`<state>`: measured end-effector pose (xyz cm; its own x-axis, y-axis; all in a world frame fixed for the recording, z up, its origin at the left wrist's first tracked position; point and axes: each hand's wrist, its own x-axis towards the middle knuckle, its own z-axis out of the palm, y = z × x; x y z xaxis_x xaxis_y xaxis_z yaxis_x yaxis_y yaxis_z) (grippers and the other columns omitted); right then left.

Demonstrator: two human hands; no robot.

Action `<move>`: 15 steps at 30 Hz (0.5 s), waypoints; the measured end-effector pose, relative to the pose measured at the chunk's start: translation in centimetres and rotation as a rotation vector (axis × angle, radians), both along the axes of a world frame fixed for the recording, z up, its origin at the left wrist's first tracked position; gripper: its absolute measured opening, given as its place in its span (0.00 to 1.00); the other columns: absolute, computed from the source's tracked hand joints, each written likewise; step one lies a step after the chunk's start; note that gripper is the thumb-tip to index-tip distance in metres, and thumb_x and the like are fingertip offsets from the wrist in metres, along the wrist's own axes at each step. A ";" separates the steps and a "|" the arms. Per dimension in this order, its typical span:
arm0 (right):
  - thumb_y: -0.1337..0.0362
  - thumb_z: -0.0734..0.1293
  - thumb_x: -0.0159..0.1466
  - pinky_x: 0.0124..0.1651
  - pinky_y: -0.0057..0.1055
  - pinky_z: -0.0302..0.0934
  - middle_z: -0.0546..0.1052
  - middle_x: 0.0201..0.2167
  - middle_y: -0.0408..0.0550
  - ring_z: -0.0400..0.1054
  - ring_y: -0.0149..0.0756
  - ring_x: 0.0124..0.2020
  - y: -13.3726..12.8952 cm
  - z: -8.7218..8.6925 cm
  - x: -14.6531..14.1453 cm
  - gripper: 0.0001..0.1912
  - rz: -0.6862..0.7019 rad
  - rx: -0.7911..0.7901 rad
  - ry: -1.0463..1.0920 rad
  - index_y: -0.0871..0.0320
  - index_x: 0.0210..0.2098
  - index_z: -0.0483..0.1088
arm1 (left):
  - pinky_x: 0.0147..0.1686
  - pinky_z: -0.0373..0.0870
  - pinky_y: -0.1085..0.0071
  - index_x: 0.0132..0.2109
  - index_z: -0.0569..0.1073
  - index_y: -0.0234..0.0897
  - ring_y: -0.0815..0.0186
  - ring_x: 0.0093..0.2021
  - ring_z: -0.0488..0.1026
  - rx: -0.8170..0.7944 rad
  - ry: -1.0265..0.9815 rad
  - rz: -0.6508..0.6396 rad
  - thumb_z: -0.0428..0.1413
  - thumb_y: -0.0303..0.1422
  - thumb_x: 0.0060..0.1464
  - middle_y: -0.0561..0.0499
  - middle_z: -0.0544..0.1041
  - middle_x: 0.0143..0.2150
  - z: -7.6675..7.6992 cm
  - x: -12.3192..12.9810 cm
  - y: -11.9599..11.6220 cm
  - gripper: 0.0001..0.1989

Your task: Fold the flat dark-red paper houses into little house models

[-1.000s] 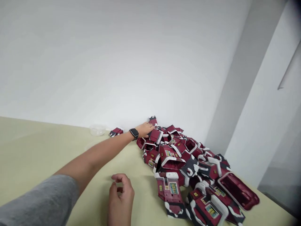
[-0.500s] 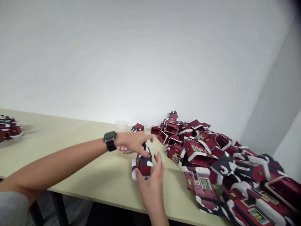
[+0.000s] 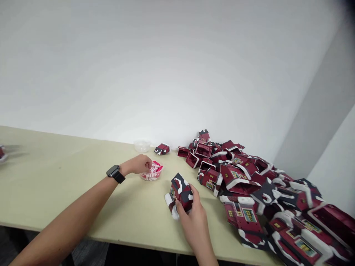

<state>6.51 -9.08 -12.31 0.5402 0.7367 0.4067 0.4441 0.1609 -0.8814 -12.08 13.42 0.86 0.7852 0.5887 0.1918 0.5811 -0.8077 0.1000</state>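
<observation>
My right hand [image 3: 194,218] grips a small toy house [image 3: 181,192] with dark red walls, a dark roof and white snow-like trim. The thumb is on its near side, fingers round the far side, and the house tilts just over the table. My left hand [image 3: 138,163], with a black watch [image 3: 115,174] on its wrist, is at the rim of a clear plastic tub [image 3: 152,178] of small red and white pieces [image 3: 155,169]. Its fingers are curled down over the pieces. Whatever lies between the fingertips is hidden.
Many similar houses [image 3: 244,173] lie heaped on the right of the table [image 3: 69,177], several showing hollow undersides. Behind the tub are a clear empty container [image 3: 142,146] and one house [image 3: 162,149] near the wall. Another blurred piece [image 3: 2,153] shows at the left edge.
My left hand has left the house and moved left to the tub of pieces. My right hand now holds the house alone, turned and shifted slightly right. The view has swung a little right.
</observation>
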 end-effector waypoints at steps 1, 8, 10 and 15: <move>0.56 0.67 0.63 0.54 0.40 0.68 0.79 0.54 0.54 0.76 0.49 0.52 -0.1 0.0 0.0 0.35 -0.008 0.006 0.002 0.54 0.68 0.60 | 0.28 0.58 0.70 0.28 0.72 0.36 0.65 0.28 0.68 -0.013 -0.002 0.004 0.54 0.31 0.49 0.49 0.77 0.28 -0.1 0.1 0.0 0.04; 0.52 0.68 0.63 0.54 0.39 0.68 0.79 0.54 0.55 0.76 0.48 0.52 -0.3 0.1 0.1 0.39 0.025 0.001 0.029 0.57 0.69 0.58 | 0.28 0.58 0.68 0.23 0.68 0.36 0.65 0.26 0.64 -0.021 0.035 -0.013 0.55 0.30 0.48 0.48 0.72 0.25 -0.1 0.2 -1.0 0.07; 0.51 0.69 0.62 0.54 0.39 0.68 0.79 0.54 0.55 0.76 0.48 0.52 -0.2 -0.1 0.3 0.40 0.038 -0.010 0.040 0.57 0.69 0.58 | 0.32 0.62 0.67 0.28 0.71 0.36 0.63 0.30 0.67 0.038 0.006 0.018 0.55 0.30 0.50 0.45 0.75 0.32 0.3 -0.1 -1.6 0.05; 0.46 0.73 0.58 0.52 0.40 0.69 0.80 0.53 0.56 0.77 0.49 0.50 0.2 -0.5 0.6 0.46 0.042 0.060 0.184 0.57 0.70 0.57 | 0.43 0.65 0.61 0.45 0.71 0.29 0.55 0.43 0.70 0.254 -0.127 0.100 0.44 0.22 0.60 0.34 0.74 0.46 2.4 -1.2 -4.6 0.12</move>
<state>7.15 -8.91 -12.86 0.5785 0.7376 0.3482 0.2683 0.2310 -0.9352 -13.28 8.81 3.27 0.6861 0.5826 0.4357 0.6547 -0.7556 -0.0208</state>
